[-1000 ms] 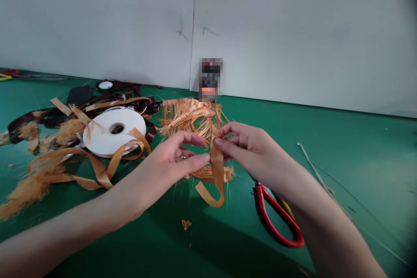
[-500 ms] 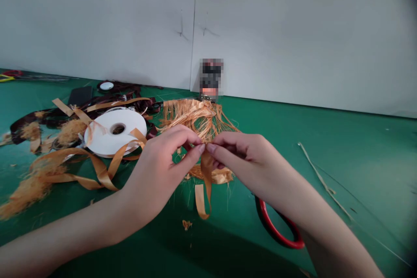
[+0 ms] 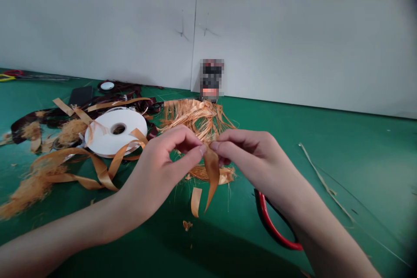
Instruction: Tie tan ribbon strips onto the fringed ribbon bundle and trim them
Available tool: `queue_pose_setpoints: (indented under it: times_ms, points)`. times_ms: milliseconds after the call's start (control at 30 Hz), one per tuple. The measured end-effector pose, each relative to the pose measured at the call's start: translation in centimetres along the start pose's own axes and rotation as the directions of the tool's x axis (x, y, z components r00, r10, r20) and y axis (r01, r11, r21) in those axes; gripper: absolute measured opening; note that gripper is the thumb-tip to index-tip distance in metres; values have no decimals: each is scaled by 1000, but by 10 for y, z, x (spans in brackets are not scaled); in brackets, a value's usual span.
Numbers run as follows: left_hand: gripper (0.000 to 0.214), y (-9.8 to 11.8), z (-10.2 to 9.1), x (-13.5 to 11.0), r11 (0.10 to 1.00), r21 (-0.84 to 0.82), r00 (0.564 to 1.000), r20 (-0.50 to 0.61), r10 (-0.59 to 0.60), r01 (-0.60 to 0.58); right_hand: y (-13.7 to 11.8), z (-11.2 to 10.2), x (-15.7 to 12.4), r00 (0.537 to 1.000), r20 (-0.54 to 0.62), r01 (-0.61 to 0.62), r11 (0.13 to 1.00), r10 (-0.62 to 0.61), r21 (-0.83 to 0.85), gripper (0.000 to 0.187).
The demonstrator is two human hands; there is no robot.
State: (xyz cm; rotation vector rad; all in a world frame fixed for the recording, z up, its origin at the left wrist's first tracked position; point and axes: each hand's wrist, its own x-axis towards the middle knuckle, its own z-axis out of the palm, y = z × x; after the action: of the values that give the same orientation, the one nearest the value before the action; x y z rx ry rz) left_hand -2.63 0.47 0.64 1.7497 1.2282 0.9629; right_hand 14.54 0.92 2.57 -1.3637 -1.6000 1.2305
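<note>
**Pinching a gold satin ribbon strip [image 3: 212,171] over a frayed fibre pile [image 3: 195,117]**

Working the rig remotely here, so going left to right across the green table [image 3: 358,173]: the white ribbon spool [image 3: 114,132] sits with loose gold ribbon lengths [image 3: 100,173] draped against it. Next is my left hand [image 3: 159,160], its grip pressed together on the top of the strip, and my right hand [image 3: 250,154] pinches it from the other side, the two nearly touching. The strip hangs between them, over the near edge of the pile. Red-handled scissors [image 3: 270,221] lie under my right wrist, with a thin pale strand [image 3: 322,178] further right.

Tip: pinch right at the fingertips so the slippery satin can't slide. Compared with a second ago, the hanging loop has opened into two separate-looking ends, and my hands sit closer together.
</note>
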Motion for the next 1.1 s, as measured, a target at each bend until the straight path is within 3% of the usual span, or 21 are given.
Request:
queue_pose_setpoints:
  times_ms: [100, 233, 333, 533, 667, 867, 1100]
  points:
    - [15, 2, 2, 1, 992, 76, 995, -24, 101, -99, 1, 1, 1, 999, -39, -4, 1000, 4, -10, 7]
    - [17, 2, 4, 0, 974, 130, 982, -27, 189, -184, 2, 1, 2, 998, -54, 39, 999, -39, 2, 8]
    - [19, 0, 4, -2, 973, 134, 981, -33, 192, -186, 2, 2, 2, 996, -84, 29, 997, -24, 66, 11]
    - [18, 0, 4, -3, 998, -2, 996, -64, 69, -69, 1, 3, 1, 998, -57, -10, 967, 26, 254, 19]
    - [14, 3, 4, -1, 996, -91, 999, -52, -6, 1, -2, 3, 0, 999, -37, -25, 971, 35, 238, 14]
    - [9, 1, 4, 0, 985, -170, 998, -69, -15, 3, -4, 2, 0, 998, -17, -54, 979, 58, 197, 12]
    - [12, -5, 4, -1, 882, -448, 982, -39, -184, 148, 0, 0, -2, 999, -20, -25, 967, 32, 254, 14]
